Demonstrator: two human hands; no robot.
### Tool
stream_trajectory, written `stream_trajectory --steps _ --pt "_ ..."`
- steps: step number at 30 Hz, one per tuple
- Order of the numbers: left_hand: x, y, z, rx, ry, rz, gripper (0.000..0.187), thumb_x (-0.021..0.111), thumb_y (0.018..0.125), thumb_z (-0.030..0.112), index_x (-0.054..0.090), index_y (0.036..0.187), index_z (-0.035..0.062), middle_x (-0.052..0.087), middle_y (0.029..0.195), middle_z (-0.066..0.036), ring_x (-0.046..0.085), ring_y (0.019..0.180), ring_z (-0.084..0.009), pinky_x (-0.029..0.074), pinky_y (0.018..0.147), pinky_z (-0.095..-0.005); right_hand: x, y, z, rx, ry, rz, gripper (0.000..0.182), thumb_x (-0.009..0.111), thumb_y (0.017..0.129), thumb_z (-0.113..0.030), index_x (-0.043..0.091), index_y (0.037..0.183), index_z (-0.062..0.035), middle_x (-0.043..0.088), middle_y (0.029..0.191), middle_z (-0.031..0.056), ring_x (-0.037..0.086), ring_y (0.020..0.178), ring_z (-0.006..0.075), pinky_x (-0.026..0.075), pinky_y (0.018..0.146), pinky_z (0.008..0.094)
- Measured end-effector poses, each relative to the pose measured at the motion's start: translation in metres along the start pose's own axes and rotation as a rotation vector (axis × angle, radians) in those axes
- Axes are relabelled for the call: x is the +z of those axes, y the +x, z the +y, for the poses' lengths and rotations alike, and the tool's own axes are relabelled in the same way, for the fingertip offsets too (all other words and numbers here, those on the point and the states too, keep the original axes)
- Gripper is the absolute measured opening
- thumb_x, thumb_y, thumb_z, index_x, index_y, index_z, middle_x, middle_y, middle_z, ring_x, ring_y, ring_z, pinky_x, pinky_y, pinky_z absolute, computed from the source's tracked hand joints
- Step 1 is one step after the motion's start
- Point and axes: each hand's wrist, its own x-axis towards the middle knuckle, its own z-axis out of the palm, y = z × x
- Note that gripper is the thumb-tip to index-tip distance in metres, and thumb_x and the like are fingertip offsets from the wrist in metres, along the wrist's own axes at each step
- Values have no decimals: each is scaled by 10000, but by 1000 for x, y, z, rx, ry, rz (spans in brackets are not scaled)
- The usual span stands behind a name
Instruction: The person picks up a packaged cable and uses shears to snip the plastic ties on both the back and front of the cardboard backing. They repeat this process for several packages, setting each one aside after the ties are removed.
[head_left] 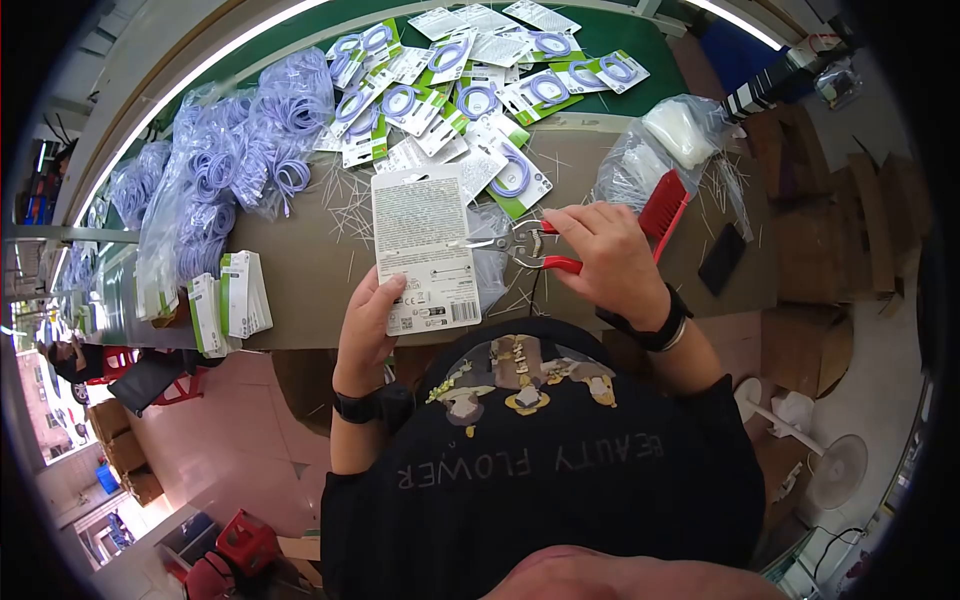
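My left hand (368, 318) grips the lower left edge of a white printed package card (424, 245), held flat with its text side up. My right hand (608, 257) is closed on red-handled pliers (530, 248), whose metal jaws touch the card's right edge. Under the card lies a clear plastic blister (490, 262). Both hands wear dark wristbands.
A heap of packaged purple cables (470, 90) covers the far worktable. Bags of loose purple cables (235, 150) lie at left, with stacked green-and-white cards (232, 300) near the front edge. A red brush (665, 205), clear bags (670, 135) and a black phone (722, 258) sit at right. Thin white trimmings litter the table.
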Motion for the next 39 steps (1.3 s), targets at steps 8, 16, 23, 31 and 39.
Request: stream_trajectory --steps 8,16,23,31,39 --pt "-5 -10 6 27 -5 -43 368 472 932 104 421 1257 -63 586 1134 -155 613 976 -178 511 837 -296 2 6 -19 -2 -28 1 560 747 637 -193 571 1151 -58 598 1017 72 561 930 245 402 836 381" --pt "-6 -12 4 21 12 -97 370 478 932 113 426 1254 -61 584 1144 -156 610 976 -170 506 841 -297 -2 3 -25 -28 -49 -4 582 750 634 -180 563 1172 -58 587 1038 71 555 947 245 394 841 382" --pt "-5 -9 -3 49 104 -97 370 474 936 122 429 1259 -55 584 1147 -139 596 986 -162 489 848 -293 4 -3 -11 192 136 -382 548 748 639 -151 580 1153 -65 600 1011 72 556 954 250 412 820 380" --pt "8 -12 3 -14 208 -134 369 451 946 138 428 1271 -34 583 1148 -120 588 991 -152 481 843 -287 -1 16 -32 -39 81 57 532 760 626 -146 590 1125 -65 604 1002 73 557 924 249 417 813 380" --pt "32 -22 15 -83 156 -178 382 433 951 121 381 1299 -26 559 1171 -123 588 1007 -163 495 851 -305 9 22 -41 -78 83 54 532 763 619 -130 592 1118 -67 606 986 75 559 905 250 422 802 377"
